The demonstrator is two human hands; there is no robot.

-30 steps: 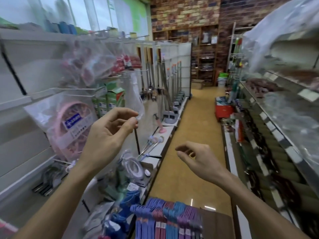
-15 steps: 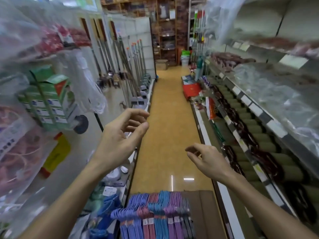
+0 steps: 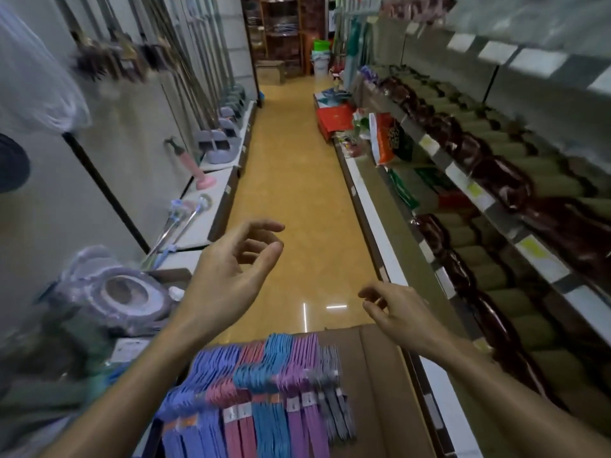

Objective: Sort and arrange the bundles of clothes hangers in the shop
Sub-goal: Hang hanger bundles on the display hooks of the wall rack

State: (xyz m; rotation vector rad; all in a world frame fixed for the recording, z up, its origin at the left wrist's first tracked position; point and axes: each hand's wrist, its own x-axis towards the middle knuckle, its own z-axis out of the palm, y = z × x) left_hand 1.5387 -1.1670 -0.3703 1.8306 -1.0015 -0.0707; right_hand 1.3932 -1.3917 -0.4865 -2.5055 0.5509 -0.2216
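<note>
**Hands lowered, both empty, above the hanger box**

Since the earlier frame both hands have dropped toward the box and the view has tipped down the aisle. Left hand (image 3: 228, 276) hangs with fingers loosely curled, gripping nothing. Right hand (image 3: 400, 312) likewise relaxed, empty, well apart from the left. Banded bundles of blue, pink and purple plastic clothes hangers (image 3: 264, 391) stand packed side by side in the brown cardboard box (image 3: 383, 375), hooks up, probably so colours read quickly. Likely next: reach for a bundle.

Left hand (image 3: 228, 279) and right hand (image 3: 400, 314) loosely curled, empty, above hanger bundles (image 3: 264, 391) in cardboard box (image 3: 390, 375), shop aisle
</note>
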